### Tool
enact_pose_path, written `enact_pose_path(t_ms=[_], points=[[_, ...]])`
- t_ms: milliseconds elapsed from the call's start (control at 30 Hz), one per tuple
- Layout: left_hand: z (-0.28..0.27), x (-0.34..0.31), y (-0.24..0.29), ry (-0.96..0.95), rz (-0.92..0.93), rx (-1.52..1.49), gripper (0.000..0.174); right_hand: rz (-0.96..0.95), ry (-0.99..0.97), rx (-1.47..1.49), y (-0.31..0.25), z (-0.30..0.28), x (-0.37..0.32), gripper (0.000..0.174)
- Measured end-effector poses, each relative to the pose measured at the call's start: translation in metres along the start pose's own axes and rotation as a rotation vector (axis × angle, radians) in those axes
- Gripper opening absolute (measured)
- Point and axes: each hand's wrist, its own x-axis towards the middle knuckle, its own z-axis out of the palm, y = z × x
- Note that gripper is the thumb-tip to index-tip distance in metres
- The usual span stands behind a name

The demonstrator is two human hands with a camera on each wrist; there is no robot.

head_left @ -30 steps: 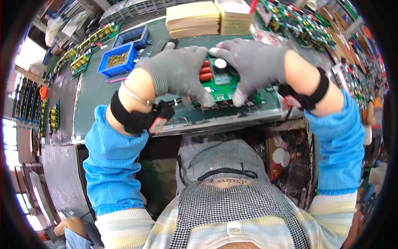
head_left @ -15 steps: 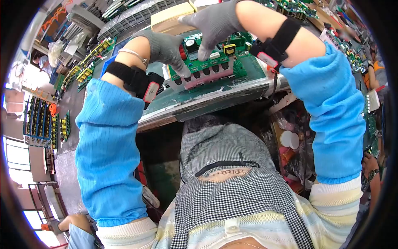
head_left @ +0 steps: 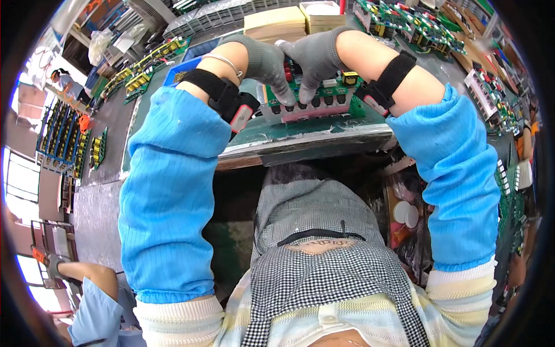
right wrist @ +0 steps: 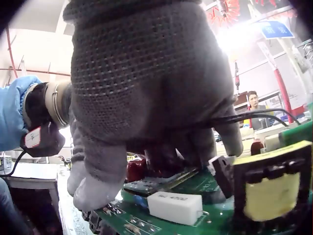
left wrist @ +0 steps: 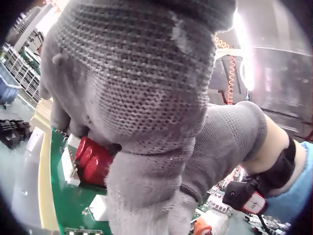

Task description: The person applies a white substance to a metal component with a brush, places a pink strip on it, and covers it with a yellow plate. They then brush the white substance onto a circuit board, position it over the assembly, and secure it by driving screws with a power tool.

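Observation:
Both hands wear grey knit gloves and meet over a green circuit board [head_left: 356, 107] at the table's near edge. My left hand [head_left: 267, 62] grips the left part of the board, its thumb down at the front edge and its fingers reaching over behind red capacitors [left wrist: 94, 162]. Close beside it, my right hand [head_left: 317, 58] holds the board's middle, thumb at the front edge by a row of black components [head_left: 328, 100]. A white block resistor [right wrist: 175, 207] and a yellow-wrapped transformer [right wrist: 270, 197] stand on the board by the right hand. The palms hide much of the board.
Behind the hands are stacked yellowish sheets [head_left: 274, 26] and a box [head_left: 324, 22]. A blue bin [head_left: 174, 74] stands left of the left wrist. More circuit boards lie at the back right [head_left: 404, 29] and along the left [head_left: 139, 80]. Another person [head_left: 95, 312] is at lower left.
Half a second ago the right hand was raised above the board; it has come down beside the left thumb. The left hand stays at the board's left part. The head view has shifted.

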Motion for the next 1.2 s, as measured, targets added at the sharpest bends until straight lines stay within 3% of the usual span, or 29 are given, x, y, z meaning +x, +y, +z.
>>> enact_pose_path(t_ms=[133,167,233,267,300,367,400,433,600,700,733,833,867,967,1133,1200], points=[[0.008,-0.006,-0.005,0.062,-0.004,-0.021,0.065,0.023,-0.01,-0.014,-0.005,-0.006,0.005,0.132],[0.013,-0.004,-0.015,0.154,0.012,-0.019,0.065,0.037,-0.017,-0.031,-0.009,-0.008,0.004,0.134],[0.013,-0.033,-0.005,0.181,-0.109,-0.073,0.079,-0.028,-0.062,-0.035,-0.01,-0.012,0.006,0.135],[0.029,-0.029,-0.023,0.297,-0.063,-0.158,0.098,-0.001,-0.085,-0.077,-0.012,-0.013,0.008,0.134],[0.037,-0.033,-0.032,0.368,-0.048,-0.161,0.103,0.032,-0.11,-0.111,-0.015,-0.015,0.009,0.134],[0.057,-0.056,-0.042,0.711,-0.039,-0.49,0.08,0.016,-0.141,-0.147,-0.015,-0.018,0.013,0.131],[0.065,-0.062,-0.058,0.76,0.045,-0.641,0.069,0.018,-0.155,-0.159,-0.013,-0.017,0.017,0.13],[0.072,-0.076,-0.063,0.794,-0.153,-0.635,0.062,0.02,-0.169,-0.172,-0.017,-0.018,0.018,0.129],[0.146,-0.105,-0.123,1.054,-0.397,-0.712,0.06,0.056,-0.23,-0.272,-0.031,-0.022,0.024,0.13],[0.167,-0.116,-0.117,0.806,-0.584,-0.787,0.059,0.089,-0.279,-0.3,-0.041,-0.026,0.021,0.129],[0.176,-0.111,-0.121,0.782,-0.514,-0.693,0.056,0.088,-0.289,-0.305,-0.043,-0.026,0.021,0.129],[0.175,-0.099,-0.096,0.713,-0.501,-0.861,0.055,0.084,-0.294,-0.315,-0.042,-0.026,0.022,0.128],[0.175,-0.084,-0.095,0.752,-0.556,-0.746,0.051,0.076,-0.285,-0.313,-0.042,-0.025,0.022,0.128],[0.174,-0.042,-0.105,0.88,-0.554,-0.772,0.053,0.063,-0.269,-0.323,-0.04,-0.023,0.022,0.127],[0.142,-0.001,-0.096,1.051,-0.528,-1.322,0.042,0.051,-0.31,-0.351,-0.04,-0.023,0.027,0.125],[0.125,-0.005,-0.086,1.043,-0.474,-1.727,0.033,0.059,-0.325,-0.332,-0.038,-0.023,0.027,0.125]])
